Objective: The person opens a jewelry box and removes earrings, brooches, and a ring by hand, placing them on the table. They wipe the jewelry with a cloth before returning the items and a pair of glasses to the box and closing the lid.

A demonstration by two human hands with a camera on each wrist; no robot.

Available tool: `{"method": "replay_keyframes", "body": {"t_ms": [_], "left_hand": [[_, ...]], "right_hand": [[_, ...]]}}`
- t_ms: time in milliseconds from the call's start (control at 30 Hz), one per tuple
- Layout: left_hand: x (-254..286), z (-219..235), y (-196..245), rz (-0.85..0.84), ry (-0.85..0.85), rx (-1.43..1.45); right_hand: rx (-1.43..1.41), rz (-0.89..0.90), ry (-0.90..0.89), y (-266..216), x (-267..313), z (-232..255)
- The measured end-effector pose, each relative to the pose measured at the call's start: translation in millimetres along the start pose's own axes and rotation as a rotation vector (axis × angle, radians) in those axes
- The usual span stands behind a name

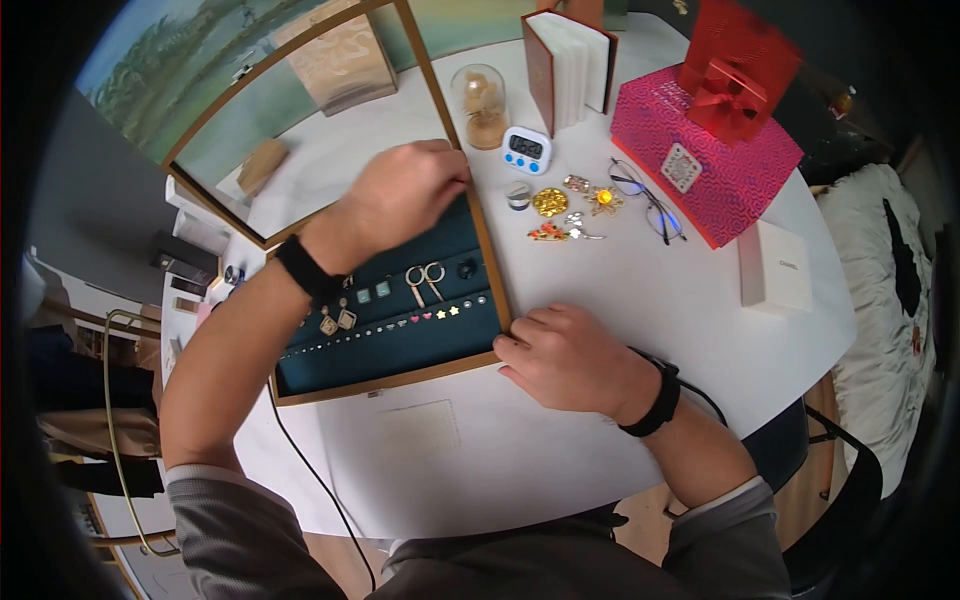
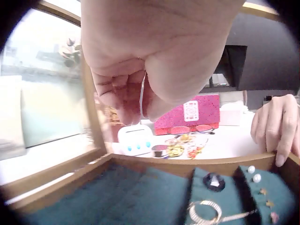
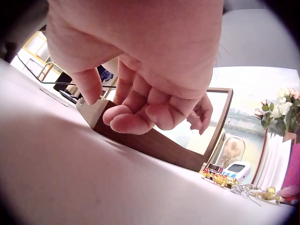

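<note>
A wood-framed jewelry box (image 1: 385, 385) lies with its glass lid (image 1: 428, 75) raised, showing teal lining. Over its back right part hangs my left hand (image 1: 400, 195), fingers bent toward the thumb. The left wrist view has a thin bright curve between thumb and fingers; I cannot tell whether it is a held piece or a gap. My right hand (image 1: 560, 360) grips the box's front right corner, thumb (image 3: 86, 86) at the front and fingers along the right side. Inside the box are hoop earrings (image 1: 425, 280), square drop earrings (image 1: 338, 318), a dark round piece (image 1: 466, 268) and a row of studs.
Right of the box are a white timer (image 1: 527, 150), a glass dome (image 1: 479, 105), several brooches (image 1: 550, 202), a small round jar (image 1: 518, 196) and eyeglasses (image 1: 650, 205). Farther back stand an upright book (image 1: 568, 75), a pink gift box (image 1: 740, 150) and a white box (image 1: 775, 268).
</note>
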State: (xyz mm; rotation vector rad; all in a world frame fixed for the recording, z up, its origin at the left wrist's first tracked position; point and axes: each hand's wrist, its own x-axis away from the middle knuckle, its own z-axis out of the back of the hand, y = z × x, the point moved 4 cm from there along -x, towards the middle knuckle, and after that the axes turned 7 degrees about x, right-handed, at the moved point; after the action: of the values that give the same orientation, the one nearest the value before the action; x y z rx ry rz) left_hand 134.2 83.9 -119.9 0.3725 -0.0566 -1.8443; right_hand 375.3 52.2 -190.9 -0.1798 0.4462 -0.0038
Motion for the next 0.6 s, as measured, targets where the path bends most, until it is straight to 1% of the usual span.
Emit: {"method": "replay_keyframes", "body": {"t_ms": [33, 67, 100, 167, 200, 267, 367, 400, 500, 600], "left_hand": [[12.7, 10.4, -13.1, 0.052, -0.012, -0.024], [26.3, 18.6, -24.2, 0.091, -0.072, -0.049], [41.0, 27.1, -33.2, 0.098, -0.073, -0.054], [72.1, 32.4, -47.2, 0.119, -0.23, -0.008], [85.7, 36.5, -51.5, 0.125, -0.23, -0.011], [109.8, 36.1, -54.8, 0.193, -0.342, 0.042], [132.0, 33.6, -53.6, 0.242, -0.379, 0.071], [136.8, 29.7, -53.7, 0.256, -0.361, 0.064], [138.3, 24.1, -50.3, 0.278, -0.351, 0.054], [132.8, 20.1, -49.3, 0.27, -0.338, 0.113]], "right_hand": [[-0.003, -0.004, -0.005, 0.1, 0.0, 0.1], [-0.005, -0.008, -0.012, 0.6, -0.2, 0.7], [-0.01, -0.001, -0.008, 0.2, -0.4, 1.9], [-0.016, -0.009, -0.022, 0.1, -1.3, 3.2], [-0.02, -0.003, -0.02, -0.3, -1.6, 3.6], [-0.021, -0.01, -0.028, -0.2, -1.7, 3.8], [-0.016, -0.011, -0.038, -0.7, -2.9, 5.4], [-0.017, -0.004, -0.039, -0.7, -3.2, 5.3], [-0.011, -0.001, -0.035, -1.0, -4.1, 5.0], [-0.011, -0.016, -0.004, -0.4, -2.4, 6.7]]}}
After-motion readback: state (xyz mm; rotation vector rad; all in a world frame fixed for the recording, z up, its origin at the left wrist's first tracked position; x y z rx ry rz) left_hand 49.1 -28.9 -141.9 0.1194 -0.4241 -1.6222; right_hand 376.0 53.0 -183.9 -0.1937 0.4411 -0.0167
